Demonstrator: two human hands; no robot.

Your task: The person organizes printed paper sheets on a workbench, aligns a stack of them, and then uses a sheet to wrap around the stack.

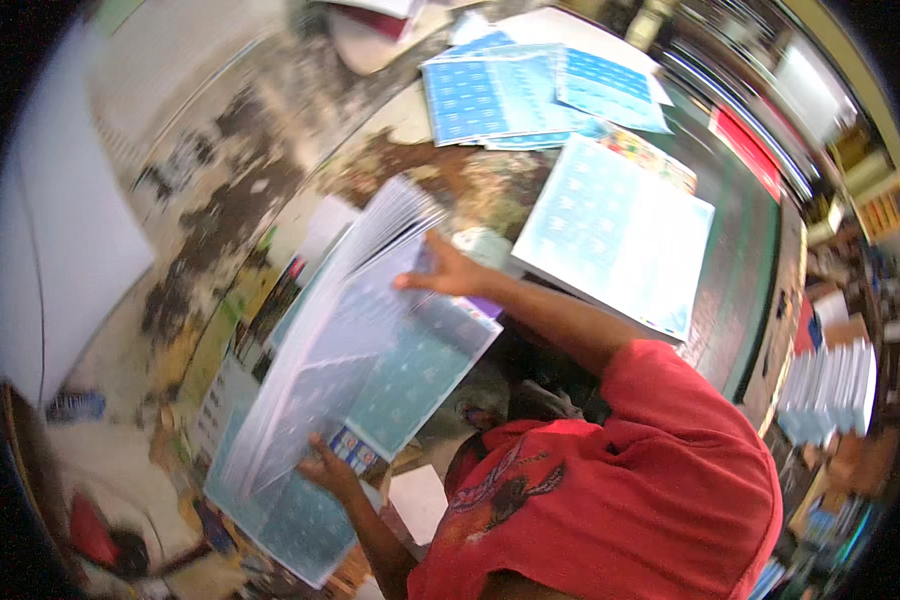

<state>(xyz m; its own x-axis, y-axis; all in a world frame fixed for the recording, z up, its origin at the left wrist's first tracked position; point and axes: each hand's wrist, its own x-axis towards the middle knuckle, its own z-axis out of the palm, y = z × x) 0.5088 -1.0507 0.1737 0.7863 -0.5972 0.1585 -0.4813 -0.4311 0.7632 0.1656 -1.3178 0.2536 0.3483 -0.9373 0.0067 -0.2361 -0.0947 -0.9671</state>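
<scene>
Sheets dominate the scene: a thick stack of pale blue printed paper sheets (pixel 360 340) stands tilted on edge, fanned at its upper end. The left hand (pixel 332 472) grips the stack's lower edge, fingers (pixel 315 462) curled shut around it. The right hand (pixel 448 272) presses against the stack's upper part, fingers (pixel 415 281) extended and flat, not clamped. A red short-sleeved shirt (pixel 620 500) sits below and right of the stack. A second flat pile of light blue printed sheets (pixel 620 230) lies right of the stack on the dark green table (pixel 740 260). Darker blue printed sheets (pixel 530 90) lie beyond the stack.
</scene>
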